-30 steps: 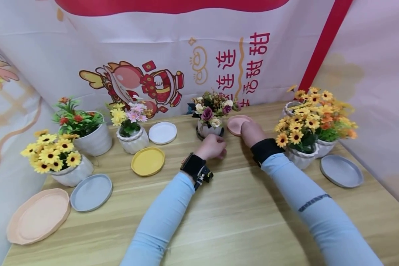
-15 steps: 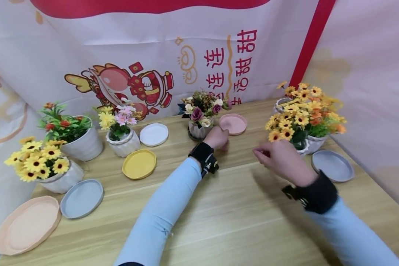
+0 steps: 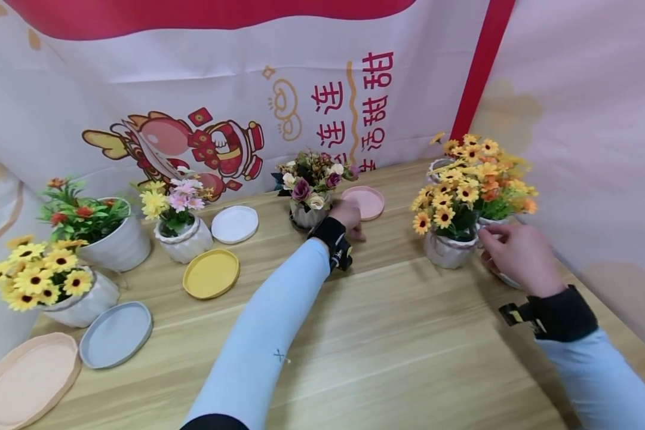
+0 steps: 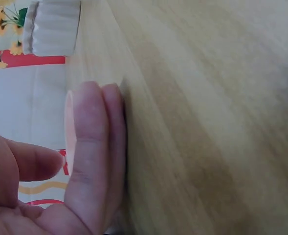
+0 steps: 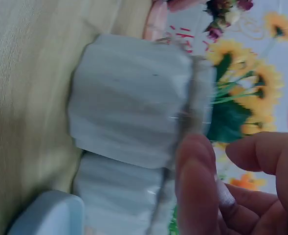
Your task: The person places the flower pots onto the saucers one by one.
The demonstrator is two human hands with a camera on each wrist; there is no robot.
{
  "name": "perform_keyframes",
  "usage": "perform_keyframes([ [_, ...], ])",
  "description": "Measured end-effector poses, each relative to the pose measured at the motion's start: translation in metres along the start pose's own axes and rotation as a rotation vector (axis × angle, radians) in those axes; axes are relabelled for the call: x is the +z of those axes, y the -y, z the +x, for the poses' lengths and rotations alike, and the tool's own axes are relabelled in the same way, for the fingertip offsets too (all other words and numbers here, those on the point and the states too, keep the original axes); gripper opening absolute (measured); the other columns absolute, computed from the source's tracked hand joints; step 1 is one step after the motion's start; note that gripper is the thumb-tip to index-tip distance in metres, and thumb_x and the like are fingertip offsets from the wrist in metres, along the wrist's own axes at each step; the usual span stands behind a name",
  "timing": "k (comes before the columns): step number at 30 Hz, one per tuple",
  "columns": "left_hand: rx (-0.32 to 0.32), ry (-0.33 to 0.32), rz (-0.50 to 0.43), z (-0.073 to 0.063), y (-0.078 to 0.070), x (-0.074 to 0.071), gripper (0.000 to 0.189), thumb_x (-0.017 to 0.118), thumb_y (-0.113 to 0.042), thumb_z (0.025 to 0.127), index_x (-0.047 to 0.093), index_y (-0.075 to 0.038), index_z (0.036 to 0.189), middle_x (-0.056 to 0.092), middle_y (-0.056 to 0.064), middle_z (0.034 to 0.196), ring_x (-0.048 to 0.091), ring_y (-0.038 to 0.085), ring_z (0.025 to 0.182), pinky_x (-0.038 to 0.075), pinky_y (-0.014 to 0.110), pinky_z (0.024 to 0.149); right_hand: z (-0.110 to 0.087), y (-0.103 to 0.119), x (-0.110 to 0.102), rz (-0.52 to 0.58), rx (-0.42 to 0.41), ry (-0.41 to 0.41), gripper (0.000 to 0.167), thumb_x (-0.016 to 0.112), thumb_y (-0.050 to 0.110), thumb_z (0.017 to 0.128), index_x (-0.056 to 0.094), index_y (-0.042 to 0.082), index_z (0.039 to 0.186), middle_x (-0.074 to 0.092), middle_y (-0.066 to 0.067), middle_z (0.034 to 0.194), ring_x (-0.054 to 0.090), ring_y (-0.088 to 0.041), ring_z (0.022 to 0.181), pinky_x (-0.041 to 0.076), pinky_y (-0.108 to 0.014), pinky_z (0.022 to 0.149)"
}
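A second ago we had the right hand (image 3: 524,257) at the pink saucer (image 3: 366,202); half a second later it was clear of that, in front of the yellow flowers. Now we found it farther right, just beside the pot of yellow flowers (image 3: 444,216) on the table's right side. Its thumb and forefinger were parted near the rim, the hand loose and unclenched; we could not tell whether a finger touched the pot. The pot of orange flowers (image 3: 502,194) stood close behind. The right-hand blue-grey plate (image 5: 51,215), earlier in full sight, was mostly hidden from the head view.

The left hand (image 3: 349,216) had stayed beside the pot of purple and white flowers (image 3: 307,186), its fingers straight and its thumb apart, grasping nothing. That pot remained upright on its dark saucer (image 3: 297,225).
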State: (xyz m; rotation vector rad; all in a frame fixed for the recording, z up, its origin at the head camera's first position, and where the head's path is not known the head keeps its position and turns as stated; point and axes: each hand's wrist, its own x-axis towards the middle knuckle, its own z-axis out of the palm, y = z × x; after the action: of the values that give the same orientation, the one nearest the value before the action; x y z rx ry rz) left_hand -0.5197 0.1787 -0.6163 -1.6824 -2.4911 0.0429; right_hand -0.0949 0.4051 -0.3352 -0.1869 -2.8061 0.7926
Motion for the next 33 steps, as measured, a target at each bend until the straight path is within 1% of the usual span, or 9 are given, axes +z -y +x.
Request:
perform_keyframes([
  [3, -0.005, 0.013, 0.015, 0.019, 0.029, 0.052, 0.059, 0.045, -0.098, 0.061, 0.065, -0.043, 0.058, 0.056, -0.018, 0.060, 0.052, 0.010, 0.059, 0.046, 0.035, 0.057, 0.011, -0.004, 0.008, -0.016, 0.038, 0.013, 0.047, 0.048, 0.033, 0.104, 0.066, -0.008, 0.121, 0.069, -0.001, 0.064, 0.059, -0.016, 0.052, 0.041, -0.027, 0.054],
  [6, -0.031, -0.032, -0.078, 0.024, 0.037, 0.070, 0.055, 0.051, -0.098, 0.056, 0.066, -0.045, 0.063, 0.057, -0.022, 0.062, 0.054, 0.004, 0.062, 0.049, 0.029, 0.063, 0.018, -0.005, 0.013, 0.005, 0.079, 0.070, 0.048, 0.046, 0.034, 0.103, 0.069, -0.006, 0.115, 0.069, -0.001, 0.064, 0.064, -0.020, 0.054, 0.043, -0.027, 0.056],
  [11, -0.087, -0.231, -0.387, 0.011, 0.027, 0.055, 0.045, 0.078, -0.080, 0.053, 0.069, -0.037, 0.064, 0.057, -0.018, 0.061, 0.054, 0.001, 0.063, 0.048, 0.018, 0.071, 0.029, -0.003, 0.013, 0.065, 0.126, 0.175, 0.046, 0.043, 0.031, 0.103, 0.073, -0.001, 0.087, 0.069, -0.004, 0.064, 0.066, -0.024, 0.056, 0.048, -0.028, 0.060],
  [16, -0.092, -0.361, -0.589, 0.001, 0.024, 0.047, 0.039, 0.088, -0.066, 0.055, 0.071, -0.033, 0.064, 0.058, -0.015, 0.061, 0.054, 0.002, 0.064, 0.047, 0.015, 0.075, 0.038, 0.000, 0.011, 0.071, 0.150, 0.235, 0.039, 0.045, 0.025, 0.101, 0.071, -0.001, 0.087, 0.069, -0.003, 0.065, 0.066, -0.021, 0.058, 0.049, -0.028, 0.063],
  [19, -0.080, -0.383, -0.622, 0.005, 0.033, 0.064, 0.040, 0.083, -0.074, 0.054, 0.068, -0.038, 0.064, 0.055, -0.019, 0.060, 0.050, -0.001, 0.061, 0.046, 0.013, 0.068, 0.044, 0.001, 0.013, 0.021, 0.121, 0.221, 0.032, 0.049, 0.022, 0.098, 0.067, 0.003, 0.079, 0.065, -0.002, 0.058, 0.061, -0.020, 0.054, 0.042, -0.029, 0.059],
  [25, -0.038, -0.399, -0.656, -0.002, 0.029, 0.058, 0.040, 0.087, -0.064, 0.059, 0.064, -0.032, 0.062, 0.048, -0.016, 0.058, 0.044, 0.001, 0.058, 0.040, 0.015, 0.060, 0.054, 0.016, 0.015, 0.003, 0.111, 0.233, 0.027, 0.050, 0.017, 0.094, 0.063, 0.004, 0.074, 0.064, -0.002, 0.056, 0.062, -0.020, 0.055, 0.041, -0.031, 0.059],
  [29, -0.039, -0.418, -0.666, 0.015, 0.053, 0.107, 0.041, 0.087, -0.064, 0.060, 0.063, -0.031, 0.062, 0.047, -0.015, 0.057, 0.042, 0.001, 0.057, 0.036, 0.017, 0.059, 0.068, 0.038, 0.011, 0.037, 0.094, 0.220, 0.027, 0.051, 0.017, 0.095, 0.062, 0.003, 0.075, 0.066, -0.004, 0.059, 0.064, -0.020, 0.056, 0.046, -0.031, 0.058],
  [31, -0.004, -0.443, -0.675, 0.015, 0.053, 0.107, 0.040, 0.083, -0.067, 0.062, 0.061, -0.034, 0.060, 0.044, -0.019, 0.055, 0.038, -0.002, 0.055, 0.032, 0.015, 0.058, 0.079, 0.051, 0.008, 0.060, 0.079, 0.209, 0.027, 0.051, 0.016, 0.095, 0.062, 0.002, 0.076, 0.066, -0.005, 0.060, 0.065, -0.021, 0.056, 0.048, -0.031, 0.056],
  [33, 0.055, -0.397, -0.593, 0.005, 0.039, 0.076, 0.043, 0.075, -0.072, 0.069, 0.054, -0.036, 0.057, 0.037, -0.020, 0.054, 0.033, -0.004, 0.054, 0.028, 0.017, 0.055, 0.090, 0.065, 0.006, 0.065, 0.073, 0.195, 0.027, 0.052, 0.016, 0.095, 0.063, 0.002, 0.076, 0.066, -0.005, 0.060, 0.065, -0.022, 0.056, 0.048, -0.031, 0.054],
])
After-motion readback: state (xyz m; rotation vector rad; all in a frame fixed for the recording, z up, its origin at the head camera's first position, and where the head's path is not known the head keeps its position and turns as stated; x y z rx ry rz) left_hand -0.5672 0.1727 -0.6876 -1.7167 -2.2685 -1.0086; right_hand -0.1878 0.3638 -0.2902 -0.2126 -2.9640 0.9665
